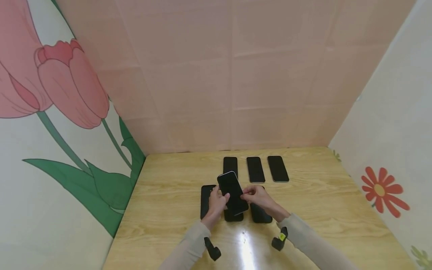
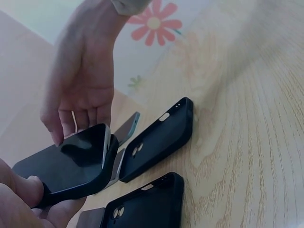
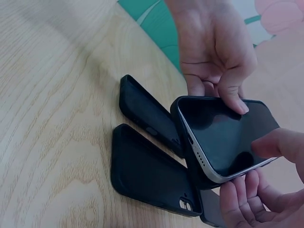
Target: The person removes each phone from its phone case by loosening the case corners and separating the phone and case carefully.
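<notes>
Both hands hold a smartphone [image 1: 233, 191] that sits in a black phone case [image 3: 176, 111], raised over the table and tilted. Along its lower end, the phone's silver edge stands proud of the case. My left hand [image 1: 216, 204] grips the left side, thumb on the screen and fingers behind the case. On the other side my right hand [image 1: 261, 197] pinches the long edge, its thumb over the glass in the right wrist view. Below lie several black cases with their hollow side up: a left case [image 1: 205, 200], a middle case [image 1: 233, 217] and a right case [image 1: 260, 213].
At the back of the wooden table [image 1: 168, 202] lie three dark phones in a row: a left phone [image 1: 230, 164], a middle phone [image 1: 255, 170] and a right phone [image 1: 278, 168]. A pinkish wall [image 1: 189, 93] rises behind them, with flower-printed walls at both sides.
</notes>
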{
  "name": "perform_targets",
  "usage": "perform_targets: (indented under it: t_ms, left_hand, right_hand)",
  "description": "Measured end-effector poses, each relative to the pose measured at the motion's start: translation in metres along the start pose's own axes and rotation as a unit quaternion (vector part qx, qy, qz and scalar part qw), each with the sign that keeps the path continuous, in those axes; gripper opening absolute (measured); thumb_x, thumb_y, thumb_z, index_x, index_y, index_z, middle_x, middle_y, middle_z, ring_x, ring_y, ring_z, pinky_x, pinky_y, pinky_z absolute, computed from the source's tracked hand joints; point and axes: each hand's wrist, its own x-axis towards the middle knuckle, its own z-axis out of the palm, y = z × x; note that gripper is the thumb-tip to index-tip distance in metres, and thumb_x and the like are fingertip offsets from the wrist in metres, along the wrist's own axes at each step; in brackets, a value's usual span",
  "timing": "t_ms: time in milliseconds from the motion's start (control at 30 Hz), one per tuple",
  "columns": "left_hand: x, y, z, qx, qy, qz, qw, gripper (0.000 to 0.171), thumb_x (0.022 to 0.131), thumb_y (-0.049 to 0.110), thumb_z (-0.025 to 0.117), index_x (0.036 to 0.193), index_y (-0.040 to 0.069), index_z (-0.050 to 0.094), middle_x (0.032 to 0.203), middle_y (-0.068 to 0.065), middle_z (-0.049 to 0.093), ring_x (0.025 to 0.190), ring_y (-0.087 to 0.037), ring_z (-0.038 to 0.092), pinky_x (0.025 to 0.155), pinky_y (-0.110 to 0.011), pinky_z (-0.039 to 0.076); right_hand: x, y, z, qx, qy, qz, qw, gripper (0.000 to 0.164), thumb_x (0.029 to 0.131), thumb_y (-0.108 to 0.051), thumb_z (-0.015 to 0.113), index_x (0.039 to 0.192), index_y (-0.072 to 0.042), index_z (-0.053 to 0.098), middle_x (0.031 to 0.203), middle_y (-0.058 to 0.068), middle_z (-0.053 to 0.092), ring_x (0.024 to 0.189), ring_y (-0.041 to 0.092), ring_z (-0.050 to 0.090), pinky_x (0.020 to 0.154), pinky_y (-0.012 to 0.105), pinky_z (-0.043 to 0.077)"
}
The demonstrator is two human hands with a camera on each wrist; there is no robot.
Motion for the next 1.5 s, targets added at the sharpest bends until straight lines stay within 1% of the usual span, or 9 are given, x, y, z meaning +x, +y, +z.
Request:
perform_targets:
  t_ms: [200,367,600,733,867,1000,1200,1333,1500]
  left_hand:
    - [0.0,0.0,-0.001,-0.039,-0.009,-0.009,0.9992,0.029,0.096,-0.001,0.06,0.125,-0.001,0.055,0.092,-0.016,0.07,0.084,-0.029,0.071,0.069,-0.043,0.059]
    - [0.001,0.0,-0.002,-0.056,-0.018,-0.018,0.9981,0.03,0.097,0.001,0.06,0.125,-0.002,0.054,0.095,-0.017,0.07,0.087,-0.031,0.071,0.072,-0.044,0.059]
    - [0.002,0.001,-0.003,-0.064,-0.027,-0.015,0.9975,0.03,0.097,0.002,0.06,0.125,-0.004,0.054,0.1,-0.019,0.068,0.092,-0.032,0.07,0.076,-0.045,0.058]
    - [0.001,0.002,-0.004,-0.067,-0.021,-0.015,0.9974,0.03,0.096,0.003,0.061,0.126,-0.003,0.055,0.102,-0.019,0.069,0.093,-0.031,0.07,0.075,-0.043,0.058]
    - [0.0,0.005,-0.005,-0.066,-0.015,-0.016,0.9976,0.032,0.096,0.004,0.062,0.127,-0.003,0.056,0.102,-0.017,0.068,0.092,-0.03,0.069,0.073,-0.041,0.058]
    - [0.0,0.008,-0.006,-0.068,-0.017,-0.017,0.9974,0.033,0.096,0.006,0.063,0.127,-0.003,0.056,0.102,-0.016,0.068,0.092,-0.029,0.069,0.074,-0.041,0.058]
    - [0.002,0.005,-0.006,-0.089,-0.03,-0.023,0.9953,0.032,0.098,0.007,0.061,0.127,-0.005,0.055,0.106,-0.018,0.069,0.094,-0.031,0.07,0.077,-0.042,0.058]
    - [0.002,0.001,-0.007,-0.09,-0.045,-0.028,0.9945,0.037,0.099,0.008,0.06,0.132,-0.006,0.051,0.111,-0.02,0.067,0.099,-0.032,0.068,0.079,-0.043,0.058]
    - [0.002,0.002,-0.007,-0.094,-0.057,-0.032,0.9934,0.039,0.099,0.007,0.059,0.134,-0.007,0.049,0.111,-0.021,0.066,0.099,-0.033,0.068,0.077,-0.043,0.058]
  right_hand:
    - [-0.003,-0.007,0.004,-0.043,-0.019,-0.032,0.998,0.018,0.092,-0.011,0.069,0.098,0.006,0.07,0.089,0.006,0.064,0.079,0.016,0.055,0.071,0.03,0.047]
    - [-0.005,-0.008,0.004,-0.058,-0.024,-0.039,0.997,0.019,0.095,-0.012,0.067,0.106,0.003,0.07,0.098,0.009,0.067,0.087,0.018,0.059,0.079,0.033,0.047]
    - [-0.008,-0.001,-0.002,-0.075,-0.051,-0.033,0.995,0.036,0.099,-0.01,0.058,0.133,0.001,0.057,0.107,0.011,0.065,0.095,0.023,0.058,0.082,0.038,0.049]
    - [-0.011,0.0,-0.005,-0.039,-0.093,-0.022,0.995,0.052,0.098,-0.001,0.053,0.148,0.002,0.039,0.111,0.016,0.064,0.098,0.027,0.061,0.088,0.05,0.051]
    - [-0.014,0.001,-0.009,0.025,-0.147,-0.021,0.989,0.066,0.093,0.011,0.046,0.154,0.0,0.024,0.118,0.025,0.061,0.103,0.034,0.063,0.094,0.062,0.046]
    - [-0.013,0.004,-0.012,0.049,-0.171,-0.044,0.983,0.067,0.091,0.016,0.041,0.154,0.002,0.022,0.126,0.03,0.058,0.109,0.035,0.061,0.095,0.062,0.044]
    - [-0.01,0.012,-0.011,0.057,-0.159,-0.065,0.983,0.051,0.092,0.015,0.042,0.143,0.013,0.036,0.129,0.032,0.055,0.107,0.036,0.063,0.091,0.059,0.049]
    - [-0.01,0.015,-0.009,0.065,-0.137,-0.045,0.987,0.047,0.091,0.016,0.043,0.138,0.017,0.038,0.123,0.031,0.059,0.101,0.034,0.065,0.088,0.056,0.051]
    - [-0.013,0.013,-0.009,0.089,-0.132,-0.016,0.987,0.044,0.089,0.017,0.04,0.133,0.018,0.04,0.117,0.028,0.063,0.097,0.031,0.067,0.09,0.062,0.047]
